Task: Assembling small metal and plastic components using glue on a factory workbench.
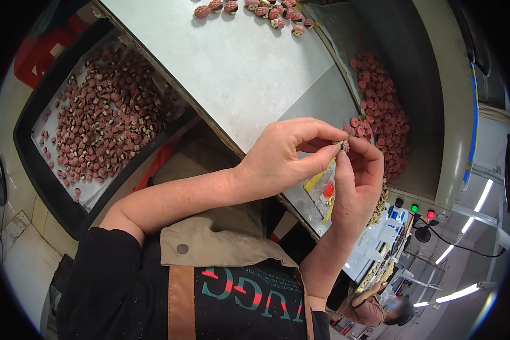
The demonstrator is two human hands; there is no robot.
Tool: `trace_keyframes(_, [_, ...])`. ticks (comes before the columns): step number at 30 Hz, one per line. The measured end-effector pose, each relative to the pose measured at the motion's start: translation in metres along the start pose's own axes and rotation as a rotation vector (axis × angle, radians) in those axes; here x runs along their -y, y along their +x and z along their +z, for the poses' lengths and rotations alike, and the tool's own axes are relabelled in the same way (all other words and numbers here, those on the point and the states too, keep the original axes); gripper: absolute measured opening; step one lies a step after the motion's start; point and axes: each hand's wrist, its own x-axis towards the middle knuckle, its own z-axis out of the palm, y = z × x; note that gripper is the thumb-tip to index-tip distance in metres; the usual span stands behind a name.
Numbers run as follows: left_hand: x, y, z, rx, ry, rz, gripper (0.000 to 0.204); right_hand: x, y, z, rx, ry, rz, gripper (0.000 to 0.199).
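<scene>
Head view: two hands pinch one pink piece.

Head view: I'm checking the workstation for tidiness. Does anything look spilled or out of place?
Mostly orderly. The black tray and the belt's pink discs are contained. A few finished pink pieces lie loose on the white table. Both hands pinch one small piece.

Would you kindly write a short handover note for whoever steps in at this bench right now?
Left hand and right hand: fingertips pinch one small pink piece together, above the bench edge.
Dark tray at left holds many finished-looking pink-and-cream pieces.
Loose pink discs lie heaped at right; a few assembled pieces lie at the far edge of the white table.
Left: the disc heap is large.
</scene>
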Motion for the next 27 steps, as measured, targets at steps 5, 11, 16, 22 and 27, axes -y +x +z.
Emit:
trace_keyframes(5, [0.006, -0.002, -0.004, -0.027, -0.004, 0.029, 0.021, -0.006, 0.001, 0.006, 0.018, -0.040, -0.041, 0.026])
trace_keyframes(11, [0.008, 0.000, -0.006, 0.004, 0.084, 0.051, 0.022, -0.023, -0.002, 0.005, -0.031, -0.037, -0.122, 0.023])
trace_keyframes(16, [0.012, 0.003, -0.007, -0.018, 0.085, 0.044, 0.021, -0.021, 0.000, 0.012, -0.062, -0.003, -0.034, 0.027])
trace_keyframes(22, [0.012, 0.003, -0.007, -0.044, 0.128, 0.039, 0.020, -0.026, 0.001, 0.015, -0.092, 0.047, -0.018, 0.024])
trace_keyframes(27, [0.002, 0.002, -0.002, -0.017, 0.169, -0.002, 0.020, -0.020, 0.001, 0.007, -0.052, 0.126, 0.023, 0.020])
